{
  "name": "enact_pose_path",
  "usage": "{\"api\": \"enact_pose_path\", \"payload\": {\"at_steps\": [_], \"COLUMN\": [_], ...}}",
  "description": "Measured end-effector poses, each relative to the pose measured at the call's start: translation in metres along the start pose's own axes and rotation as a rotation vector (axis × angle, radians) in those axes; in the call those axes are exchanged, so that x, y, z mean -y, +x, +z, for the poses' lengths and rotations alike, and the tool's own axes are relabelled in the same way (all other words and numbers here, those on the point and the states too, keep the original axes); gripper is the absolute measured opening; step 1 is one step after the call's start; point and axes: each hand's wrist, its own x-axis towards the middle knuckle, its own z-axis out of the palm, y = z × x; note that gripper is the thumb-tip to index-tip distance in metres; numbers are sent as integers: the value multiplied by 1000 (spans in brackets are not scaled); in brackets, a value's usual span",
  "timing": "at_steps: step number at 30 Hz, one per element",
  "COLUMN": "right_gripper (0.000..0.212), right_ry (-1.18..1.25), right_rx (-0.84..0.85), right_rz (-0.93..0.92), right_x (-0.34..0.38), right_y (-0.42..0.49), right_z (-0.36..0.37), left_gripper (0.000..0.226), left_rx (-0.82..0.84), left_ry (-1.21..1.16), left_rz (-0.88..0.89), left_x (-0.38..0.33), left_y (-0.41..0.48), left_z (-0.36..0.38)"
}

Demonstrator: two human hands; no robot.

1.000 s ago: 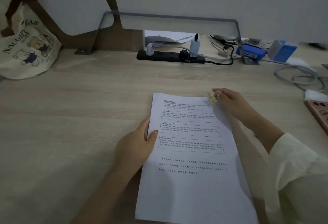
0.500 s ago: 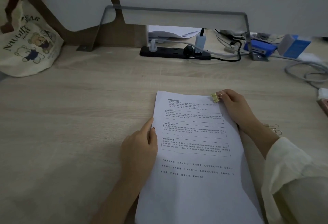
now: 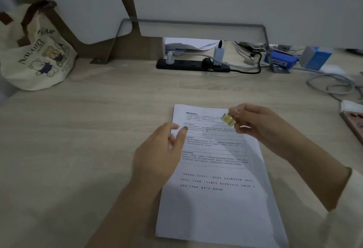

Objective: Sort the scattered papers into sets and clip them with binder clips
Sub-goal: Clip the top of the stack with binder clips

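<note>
A set of white printed papers (image 3: 216,198) lies flat on the wooden desk (image 3: 78,149) in front of me. My right hand (image 3: 261,126) hovers over the sheets' upper right part and pinches a small gold binder clip (image 3: 228,119) by its wire handles. The clip is off the paper, a little in from the right edge. My left hand (image 3: 159,153) floats over the left edge of the sheets, fingers spread, holding nothing.
A black power strip (image 3: 192,65) with plugs lies at the back. Grey cables (image 3: 332,84) coil at the right, near blue boxes (image 3: 280,60). A cream tote bag (image 3: 33,55) leans at the far left. A pink item (image 3: 355,124) sits at the right edge.
My right hand has lifted the gold clip off the top right corner of the papers and moved it left. My left hand has risen from the sheets' left edge and opened.
</note>
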Motion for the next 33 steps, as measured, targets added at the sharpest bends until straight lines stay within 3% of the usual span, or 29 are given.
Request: {"api": "enact_pose_path", "payload": {"at_steps": [2,4,11,19,22,24,26,29,33], "right_gripper": [18,22,40,39,40,43,42,39,36], "right_ry": [42,51,60,-23,-79,-124,-139,-141,-148], "right_rx": [109,170,168,238,231,183,131,88,-31], "right_rz": [32,35,36,114,129,137,159,171,141], "right_x": [3,4,10,13,10,7,1,-9,-13], "right_y": [-12,-21,-26,9,32,48,64,79,87], "right_z": [17,31,32,28,21,14,6,-4,-20], "left_gripper": [27,17,19,21,16,16,30,48,57], "left_rx": [197,337,375,368,335,198,112,164,202], "left_ry": [-382,-534,-544,-470,-346,-75,160,336,342], "left_rz": [16,65,165,148,158,235,337,446,482], "left_x": [-19,-29,-28,-17,-9,-2,6,19,35], "left_y": [-1,-4,0,29,54,77,99,119,124], "left_z": [-4,-4,-11,-5,-1,0,6,23,40]}}
